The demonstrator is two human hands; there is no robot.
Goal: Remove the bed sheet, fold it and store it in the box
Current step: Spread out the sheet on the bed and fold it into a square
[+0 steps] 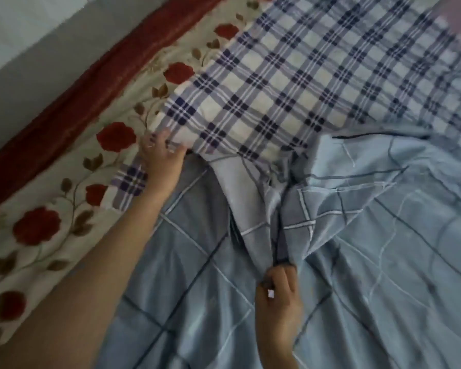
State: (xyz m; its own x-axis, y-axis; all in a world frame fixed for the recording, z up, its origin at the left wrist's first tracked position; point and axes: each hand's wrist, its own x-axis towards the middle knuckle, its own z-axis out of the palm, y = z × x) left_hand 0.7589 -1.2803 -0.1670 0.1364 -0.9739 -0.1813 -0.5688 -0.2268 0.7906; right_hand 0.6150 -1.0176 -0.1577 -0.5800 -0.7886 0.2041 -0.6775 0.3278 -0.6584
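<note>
I see blue bed sheet [357,235] rumpled at lower right, right hand [277,296] pinching a gathered ridge of it, left hand [160,155] gripping the edge of plaid cloth [277,89] just above the sheet, floral cover [51,209] bared at left, edges blurred.

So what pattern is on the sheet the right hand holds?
The sheet is pale blue with a wide grid of dark and white lines; head view.

A plaid cloth [250,102] lies on a rose-patterned cover [37,209] edged by a dark red band [90,75].
</note>
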